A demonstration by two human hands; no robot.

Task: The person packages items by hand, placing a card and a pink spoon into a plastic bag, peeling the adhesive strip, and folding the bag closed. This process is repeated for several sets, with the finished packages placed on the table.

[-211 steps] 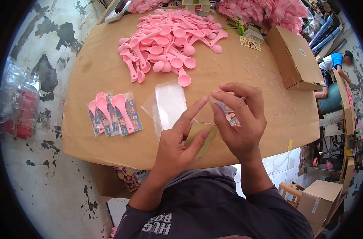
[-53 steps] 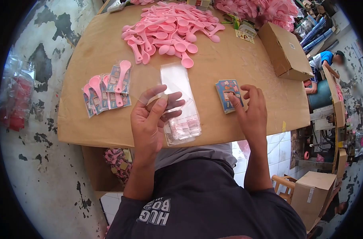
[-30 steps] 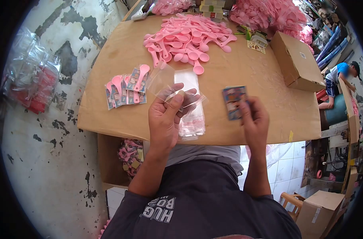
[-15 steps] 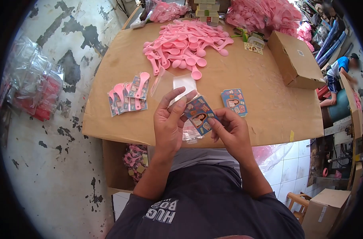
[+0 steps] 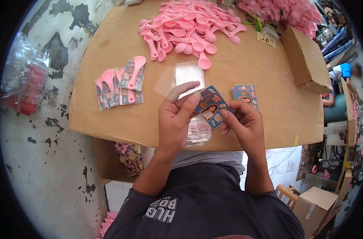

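Note:
A blue printed card (image 5: 211, 107) is held tilted between both hands above the table's near edge. My left hand (image 5: 176, 115) has its thumb and fingers closed at the card's upper left side, with a clear plastic bag (image 5: 163, 85) beside its fingertips. My right hand (image 5: 245, 121) pinches the card's lower right side. Beneath the hands lies a stack of clear bags (image 5: 199, 130). To the right sits a pile of blue cards (image 5: 246, 95). On the left, several bagged pink spoons with cards (image 5: 119, 85) overlap.
A large heap of loose pink spoons (image 5: 189, 30) covers the table's far middle. A cardboard box (image 5: 307, 59) stands at the right, near small green items (image 5: 267, 30). Another person (image 5: 341, 73) sits at far right. An open box (image 5: 127, 159) is below the table's left.
The view has shifted, so the table's contents appear displaced. Both hands still hold the card, which looks little changed in angle.

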